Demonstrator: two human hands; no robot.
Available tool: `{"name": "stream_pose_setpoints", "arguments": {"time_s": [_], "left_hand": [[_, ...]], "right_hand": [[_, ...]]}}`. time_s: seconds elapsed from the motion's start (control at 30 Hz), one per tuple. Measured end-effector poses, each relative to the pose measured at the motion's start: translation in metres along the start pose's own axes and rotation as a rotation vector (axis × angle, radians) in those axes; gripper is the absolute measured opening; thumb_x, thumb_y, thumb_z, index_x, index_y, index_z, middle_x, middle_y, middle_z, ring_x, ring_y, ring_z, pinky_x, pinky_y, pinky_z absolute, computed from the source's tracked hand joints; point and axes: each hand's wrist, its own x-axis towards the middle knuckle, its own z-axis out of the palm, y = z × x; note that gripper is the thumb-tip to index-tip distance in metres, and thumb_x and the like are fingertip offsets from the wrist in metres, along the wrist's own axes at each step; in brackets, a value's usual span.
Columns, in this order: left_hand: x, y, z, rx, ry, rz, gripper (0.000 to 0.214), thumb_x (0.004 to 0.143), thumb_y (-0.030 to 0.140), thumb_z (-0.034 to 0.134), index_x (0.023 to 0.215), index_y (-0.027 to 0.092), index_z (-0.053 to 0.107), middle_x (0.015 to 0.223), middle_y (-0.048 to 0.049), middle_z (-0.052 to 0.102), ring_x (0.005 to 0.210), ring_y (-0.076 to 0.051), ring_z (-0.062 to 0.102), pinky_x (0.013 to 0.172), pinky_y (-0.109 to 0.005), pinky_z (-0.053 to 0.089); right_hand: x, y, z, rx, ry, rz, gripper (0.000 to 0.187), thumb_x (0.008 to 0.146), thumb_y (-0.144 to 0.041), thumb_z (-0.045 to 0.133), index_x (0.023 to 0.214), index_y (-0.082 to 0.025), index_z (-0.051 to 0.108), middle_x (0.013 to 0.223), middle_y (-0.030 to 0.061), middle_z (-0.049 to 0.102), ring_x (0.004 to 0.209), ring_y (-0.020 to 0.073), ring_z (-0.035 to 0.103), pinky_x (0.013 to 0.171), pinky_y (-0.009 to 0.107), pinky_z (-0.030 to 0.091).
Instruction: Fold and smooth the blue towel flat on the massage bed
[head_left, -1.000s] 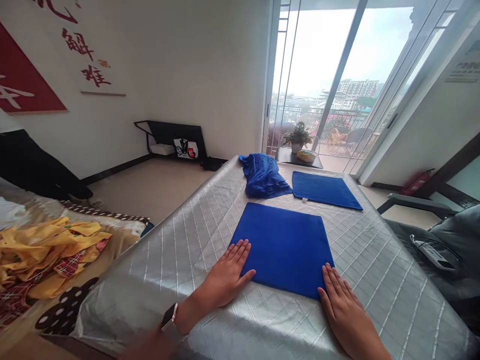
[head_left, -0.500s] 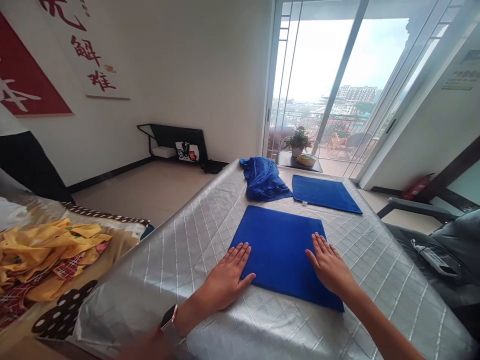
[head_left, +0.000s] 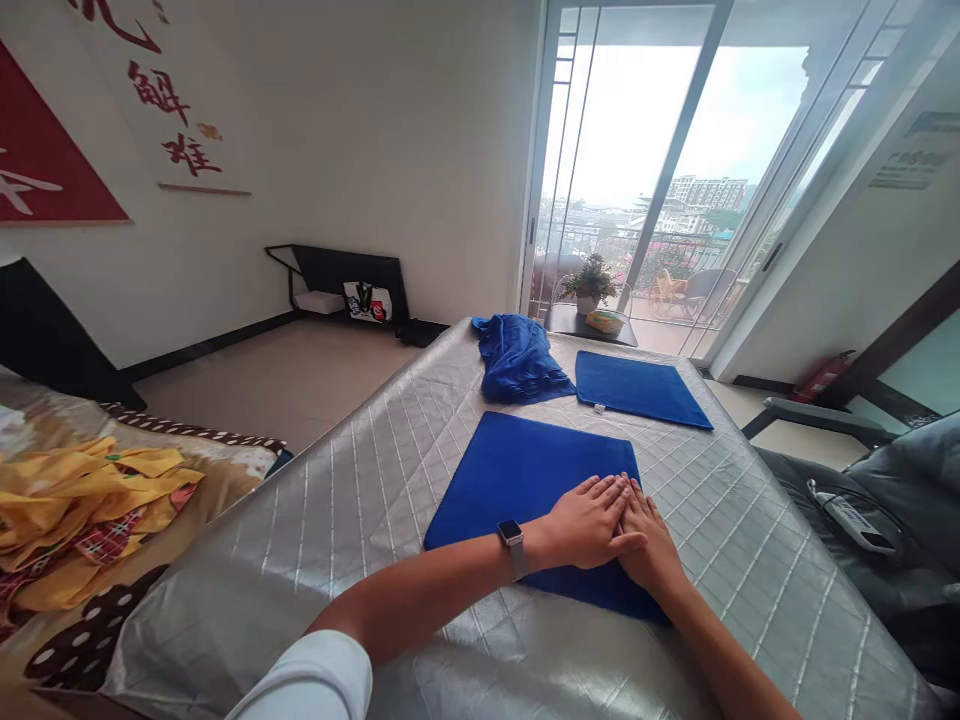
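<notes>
A blue cloth, folded into a flat rectangle, lies on the silver quilted cover. My left hand, a watch on its wrist, rests flat near the cloth's right side with fingers stretched out. Its fingertips overlap my right hand, which also lies flat on the right edge of the cloth, fingers extended. Neither hand grips anything. Beyond them lie a second flat folded blue cloth, with a small white tag, and a crumpled heap of blue cloth.
On the left, yellow and plaid clothes lie in a pile. At right is a dark armchair with a power strip on it. Past the far edge, a small table holds a potted plant before the glass door.
My left hand has swept right across the cloth, from its left edge to my right hand. My right hand stays on the right edge. The view has shifted slightly.
</notes>
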Motion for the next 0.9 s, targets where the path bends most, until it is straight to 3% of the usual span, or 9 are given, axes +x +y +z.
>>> {"name": "stream_pose_setpoints", "arguments": {"time_s": [0.07, 0.17, 0.3, 0.53, 0.67, 0.9], "left_hand": [[0.010, -0.002, 0.009, 0.001, 0.032, -0.006, 0.080, 0.101, 0.064, 0.016, 0.156, 0.006, 0.023, 0.161, -0.0146, 0.026, 0.151, -0.021, 0.019, 0.123, -0.034, 0.012], [0.001, -0.014, 0.015, 0.015, 0.047, -0.041, 0.079, 0.101, 0.064, 0.016, 0.157, 0.009, 0.020, 0.161, -0.0129, 0.027, 0.151, -0.020, 0.018, 0.123, -0.035, 0.013], [-0.037, -0.047, 0.007, 0.050, 0.029, -0.121, 0.078, 0.101, 0.065, 0.016, 0.157, 0.012, 0.025, 0.161, -0.0120, 0.026, 0.151, -0.021, 0.017, 0.123, -0.037, 0.014], [-0.116, -0.101, -0.026, 0.109, 0.006, -0.408, 0.077, 0.100, 0.066, 0.020, 0.157, 0.014, 0.023, 0.162, -0.0110, 0.022, 0.151, -0.023, 0.018, 0.123, -0.039, 0.013], [-0.134, -0.107, -0.028, 0.118, 0.052, -0.466, 0.075, 0.101, 0.065, 0.020, 0.158, 0.016, 0.022, 0.163, -0.0095, 0.023, 0.151, -0.024, 0.018, 0.123, -0.040, 0.013], [-0.133, -0.110, -0.020, 0.098, 0.083, -0.478, 0.076, 0.101, 0.066, 0.020, 0.157, 0.014, 0.025, 0.162, -0.0110, 0.024, 0.151, -0.025, 0.019, 0.123, -0.042, 0.015]], "right_hand": [[-0.001, -0.001, -0.002, -0.002, -0.009, 0.024, 0.059, 0.098, -0.024, 0.024, 0.155, -0.010, 0.031, 0.162, 0.0134, 0.025, 0.150, 0.0225, 0.018, 0.121, 0.043, 0.020], [0.000, -0.006, -0.008, 0.005, -0.040, 0.035, 0.059, 0.099, -0.029, 0.025, 0.154, -0.010, 0.033, 0.163, 0.0114, 0.023, 0.151, 0.0234, 0.016, 0.122, 0.042, 0.017], [0.002, -0.011, -0.014, 0.030, -0.047, 0.089, 0.064, 0.101, -0.037, 0.020, 0.156, -0.004, 0.025, 0.163, 0.0122, 0.020, 0.151, 0.0230, 0.017, 0.122, 0.042, 0.016], [0.002, -0.011, -0.013, 0.017, -0.054, 0.096, 0.065, 0.101, -0.040, 0.017, 0.156, -0.006, 0.022, 0.163, 0.0100, 0.019, 0.151, 0.0211, 0.016, 0.123, 0.040, 0.014], [0.002, -0.011, -0.012, -0.002, -0.058, 0.105, 0.066, 0.101, -0.041, 0.016, 0.156, -0.005, 0.023, 0.163, 0.0105, 0.019, 0.151, 0.0215, 0.016, 0.122, 0.042, 0.015], [0.006, -0.010, -0.033, -0.114, -0.138, 0.123, 0.066, 0.099, -0.043, 0.019, 0.154, -0.007, 0.031, 0.161, 0.0099, 0.026, 0.149, 0.0257, 0.022, 0.121, 0.048, 0.017]]}}
